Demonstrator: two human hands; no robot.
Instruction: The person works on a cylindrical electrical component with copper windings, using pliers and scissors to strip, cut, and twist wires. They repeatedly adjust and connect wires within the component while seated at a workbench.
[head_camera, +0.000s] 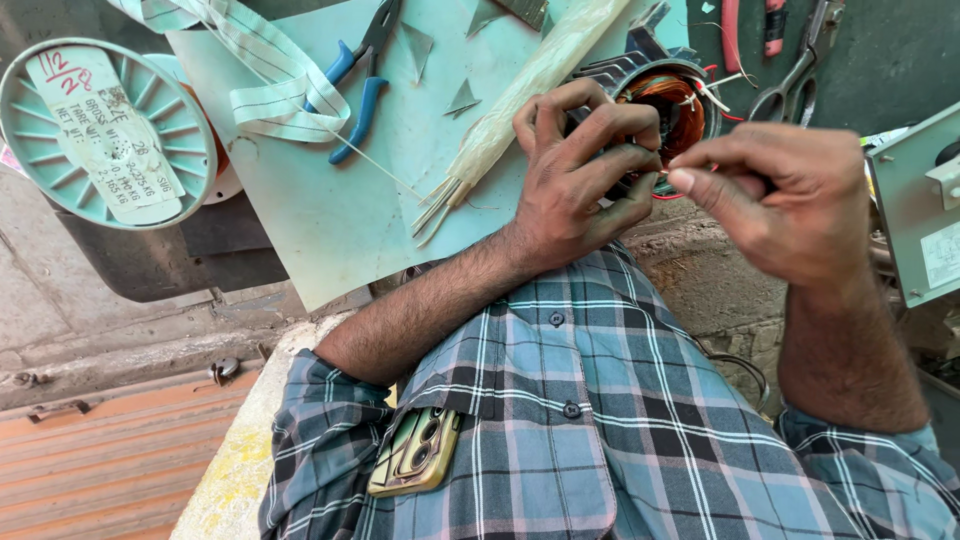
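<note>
My left hand (580, 175) clamps the motor stator (668, 105); right hand (790, 195), at three o'clock, pinches a wire end; I'd feed slowly, keeping tension.

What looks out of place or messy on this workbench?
Small cut paper scraps lie scattered on the pale sheet, and a striped tape trails loosely over it. Thin wire ends stick out untidily from the copper winding.

Blue pliers (355, 95), spool (105, 130), scissors (790, 85), phone (415, 452)
</note>
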